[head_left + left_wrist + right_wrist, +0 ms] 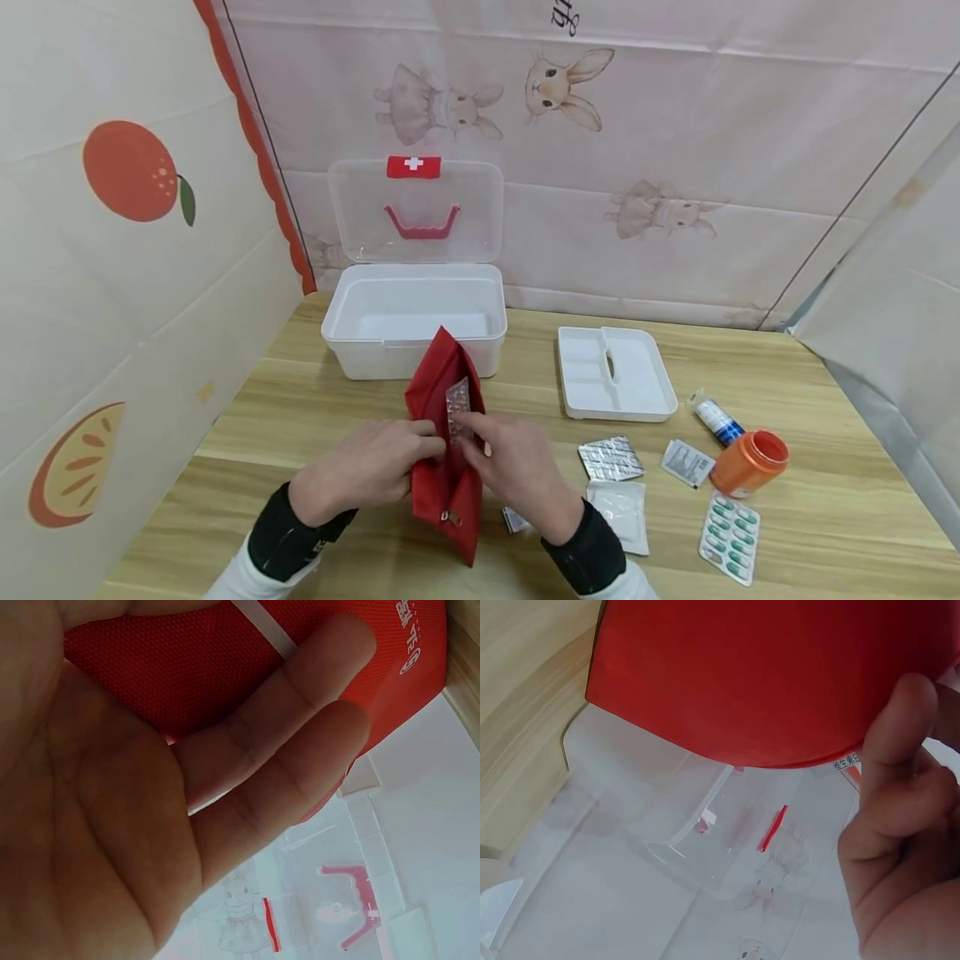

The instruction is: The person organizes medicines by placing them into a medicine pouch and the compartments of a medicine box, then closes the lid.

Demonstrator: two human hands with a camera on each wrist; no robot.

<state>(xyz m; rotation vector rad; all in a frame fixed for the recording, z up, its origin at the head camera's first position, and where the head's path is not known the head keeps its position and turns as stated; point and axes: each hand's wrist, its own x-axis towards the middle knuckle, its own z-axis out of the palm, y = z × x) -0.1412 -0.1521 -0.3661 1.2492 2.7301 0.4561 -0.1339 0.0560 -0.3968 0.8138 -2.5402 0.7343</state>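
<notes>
A red zip pouch [444, 492] stands open-mouthed above the front of the table, its metal zip pull near the lower end. My left hand [378, 458] grips the pouch's left edge; the left wrist view shows two fingers lying along its red fabric [195, 675]. In my right hand [517, 458], thumb and fingers pinch a clear blister pack [458, 398] that is partly inside the pouch mouth. The pouch hides the pack's lower part. From the right wrist, the pouch's flat side [742, 682] fills the upper view, beside my curled fingers [900, 742].
Behind the pouch stands a white first-aid box [412, 358], lid raised. A divided white tray [622, 400] lies to the right. Nearby are a silver blister pack [611, 459], a white packet [621, 517], a sachet [686, 463], a tube [717, 421], an orange bottle [742, 468] and green capsules [731, 537].
</notes>
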